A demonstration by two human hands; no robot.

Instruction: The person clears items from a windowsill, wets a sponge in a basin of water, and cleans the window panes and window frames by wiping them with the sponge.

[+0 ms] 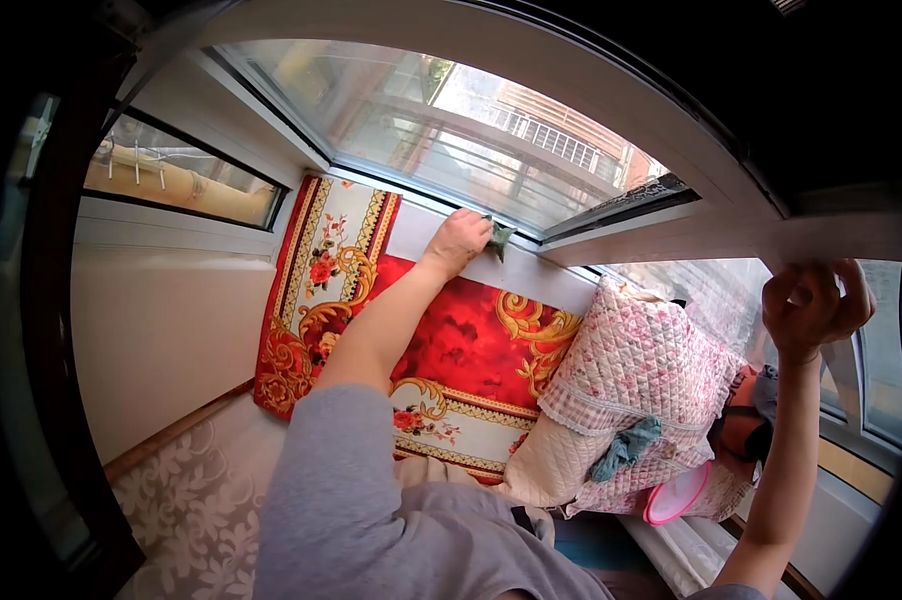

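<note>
My left hand (459, 240) reaches out over the window sill (556, 280), its fingers closed on a dark green cloth (500, 238). Part of the cloth sticks out to the right of the fingers, near the foot of the window glass (441, 125). Raised at the far right, my right hand (813, 308) has its fingers curled up against the edge of the white window frame (841, 232). Some of its fingertips are hidden there.
A red and gold floral mat (456, 335) covers the ledge below the sill. To its right lie a pink floral quilt (641, 365), a crumpled grey-green cloth (626, 448) and a pink-rimmed round item (677, 494). A white side wall (161, 330) stands at the left.
</note>
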